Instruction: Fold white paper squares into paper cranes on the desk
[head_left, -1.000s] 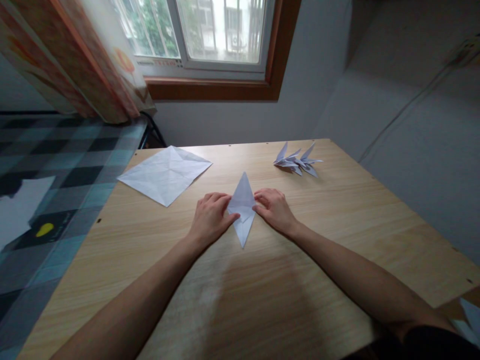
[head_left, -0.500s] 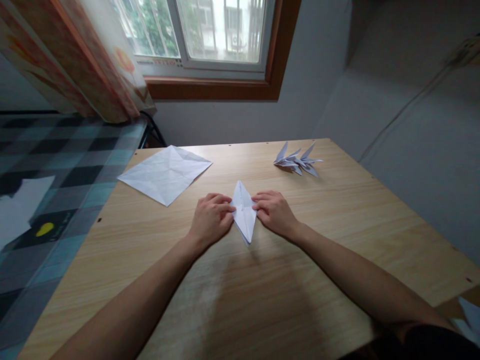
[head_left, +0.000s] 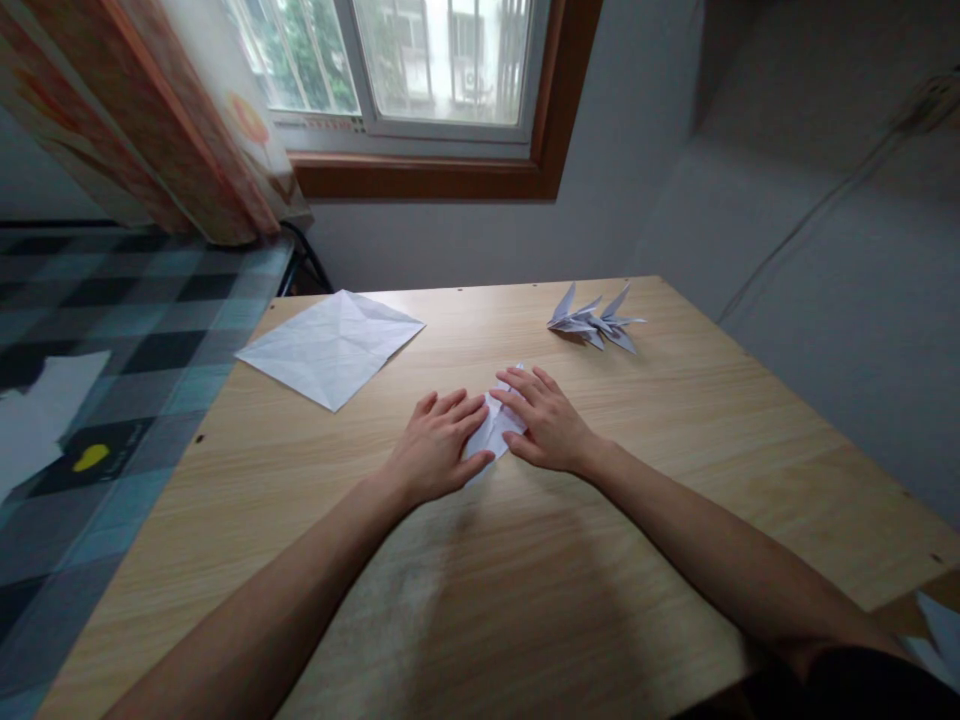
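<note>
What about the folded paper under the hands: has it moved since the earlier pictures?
Yes: against the table, the folded paper has turned, its far tip swung to the right.

- Centre: left hand (head_left: 442, 445) and right hand (head_left: 551, 425) flank the folded paper (head_left: 491, 432), fingers over it; only a slim gap between them.
- Far left: creased sheet (head_left: 330, 350) lies low; passable from above.
- Far right: spiky paper piece (head_left: 596, 322), tips raised; go round or over.
- Open lane on tabletop (head_left: 720, 430) between sheet and spiky piece; broad room right of the right forearm.
- Near: forearms close both sides, bare wood between.
</note>
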